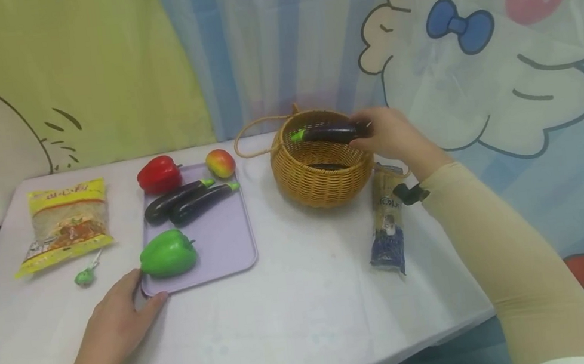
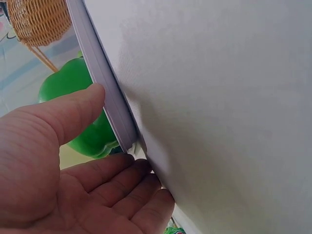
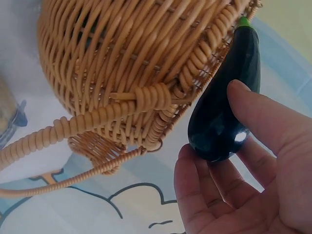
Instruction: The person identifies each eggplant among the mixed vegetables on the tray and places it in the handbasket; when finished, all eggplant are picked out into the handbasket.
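In my right hand (image 1: 391, 131) I grip a dark, glossy toy eggplant (image 1: 334, 133) by its rounded end, thumb on one side and fingers on the other. Its green stem end points left, over the mouth of a wicker basket (image 1: 319, 185). Inside the basket lies another dark object (image 1: 328, 166), mostly hidden by the wall. My left hand (image 1: 115, 322) rests at the near left corner of a lilac tray (image 1: 222, 238), its thumb touching the rim (image 2: 105, 83). On the tray are a green bell pepper (image 1: 168, 254), two eggplants (image 1: 205, 204) and a red bell pepper (image 1: 159, 174).
A red-yellow mango (image 1: 221, 163) sits at the tray's far right corner. To the left lie a yellow noodle packet (image 1: 69, 222) and a green lollipop (image 1: 85, 276). A blue-and-clear packet (image 1: 385, 219) lies right of the basket, whose looped handle (image 1: 251, 132) sticks out left.
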Demonstrator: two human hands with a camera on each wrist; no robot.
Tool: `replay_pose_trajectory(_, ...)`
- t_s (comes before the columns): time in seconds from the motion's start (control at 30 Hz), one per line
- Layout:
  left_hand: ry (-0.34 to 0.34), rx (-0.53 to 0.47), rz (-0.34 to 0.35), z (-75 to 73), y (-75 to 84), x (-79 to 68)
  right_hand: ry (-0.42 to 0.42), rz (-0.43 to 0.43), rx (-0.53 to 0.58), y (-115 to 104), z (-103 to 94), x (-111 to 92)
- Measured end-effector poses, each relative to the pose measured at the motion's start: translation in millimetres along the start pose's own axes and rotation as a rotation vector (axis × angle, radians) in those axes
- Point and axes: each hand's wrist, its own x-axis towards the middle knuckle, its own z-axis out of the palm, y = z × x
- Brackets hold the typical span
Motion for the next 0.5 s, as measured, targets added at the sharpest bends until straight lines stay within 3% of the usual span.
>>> replay_pose_trajectory(0.5, 0.004, -0.004, -0.017, 2.8, -0.7, 2.4, -0.086, 0.015, -0.092, -1, 17.3, 18)
